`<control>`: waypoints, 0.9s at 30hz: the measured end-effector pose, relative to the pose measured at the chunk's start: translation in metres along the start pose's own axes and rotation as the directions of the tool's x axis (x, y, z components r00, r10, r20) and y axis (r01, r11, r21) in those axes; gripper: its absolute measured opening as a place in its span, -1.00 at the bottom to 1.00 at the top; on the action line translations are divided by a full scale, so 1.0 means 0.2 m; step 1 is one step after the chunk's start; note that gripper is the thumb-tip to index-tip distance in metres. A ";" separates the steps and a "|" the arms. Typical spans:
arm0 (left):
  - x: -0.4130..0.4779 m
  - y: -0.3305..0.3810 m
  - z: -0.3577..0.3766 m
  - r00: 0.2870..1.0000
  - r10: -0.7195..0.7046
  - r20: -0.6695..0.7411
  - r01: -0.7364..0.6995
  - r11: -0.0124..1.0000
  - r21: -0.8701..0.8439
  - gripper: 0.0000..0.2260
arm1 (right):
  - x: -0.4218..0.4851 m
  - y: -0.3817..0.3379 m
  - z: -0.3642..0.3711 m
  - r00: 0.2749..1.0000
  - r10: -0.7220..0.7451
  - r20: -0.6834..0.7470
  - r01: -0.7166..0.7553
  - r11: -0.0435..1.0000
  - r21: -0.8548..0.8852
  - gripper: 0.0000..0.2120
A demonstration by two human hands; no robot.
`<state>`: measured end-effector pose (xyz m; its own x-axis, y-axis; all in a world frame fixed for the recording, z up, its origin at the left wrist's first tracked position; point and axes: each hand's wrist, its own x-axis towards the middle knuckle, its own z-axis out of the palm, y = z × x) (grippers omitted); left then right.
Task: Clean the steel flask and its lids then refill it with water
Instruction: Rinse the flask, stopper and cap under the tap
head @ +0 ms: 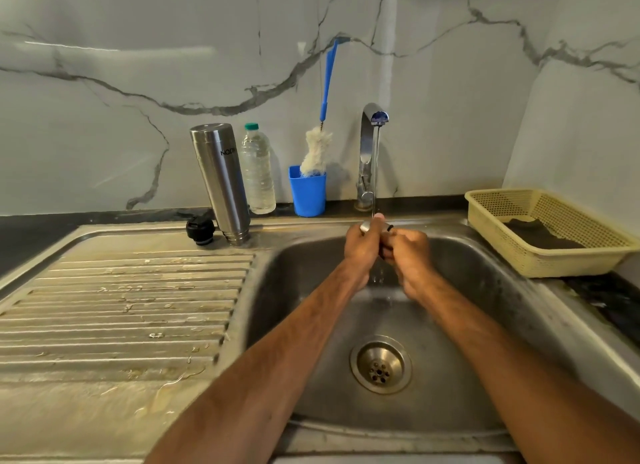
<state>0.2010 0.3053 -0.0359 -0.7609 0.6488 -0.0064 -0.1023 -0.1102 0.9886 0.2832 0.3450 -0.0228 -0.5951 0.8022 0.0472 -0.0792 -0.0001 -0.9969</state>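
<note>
The steel flask (221, 183) stands upside down, mouth down, at the back of the draining board and leans slightly left. A black inner lid (200, 229) lies beside it on its left. Over the sink basin (478, 290), my left hand (360, 249) and my right hand (408, 256) together grip a steel cup lid (366, 226) with a black rim. They hold it under the stream of water running from the tap (371, 141). My fingers hide most of the lid.
A clear plastic water bottle (258, 173) stands behind the flask. A blue cup (308, 193) holds a blue-handled bottle brush (317, 152). On the right counter sits a yellow basket (554, 235) with a dark cloth inside. The ribbed draining board (121, 311) is wet.
</note>
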 end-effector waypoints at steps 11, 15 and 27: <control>-0.12 0.04 0.01 0.982 0.134 0.133 -0.168 0.942 0.291 -0.59 | -0.06 -0.13 -0.04 0.916 0.380 0.126 -0.365 0.666 0.650 -0.76; -0.11 0.01 -0.05 0.954 0.248 0.169 -0.299 0.731 0.613 -0.55 | -0.09 -0.11 0.00 0.888 0.450 0.099 -0.447 0.792 0.416 -0.73; -0.12 0.04 -0.18 0.863 0.340 0.373 -0.491 0.395 0.776 -0.49 | -0.06 -0.08 0.01 0.892 0.387 0.236 -0.437 0.872 0.219 -0.51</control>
<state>0.1952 0.2622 -0.0323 -0.4526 0.8036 0.3866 0.8305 0.2220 0.5108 0.2908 0.3344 -0.0081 -0.7496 0.5746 -0.3287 0.0153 -0.4814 -0.8764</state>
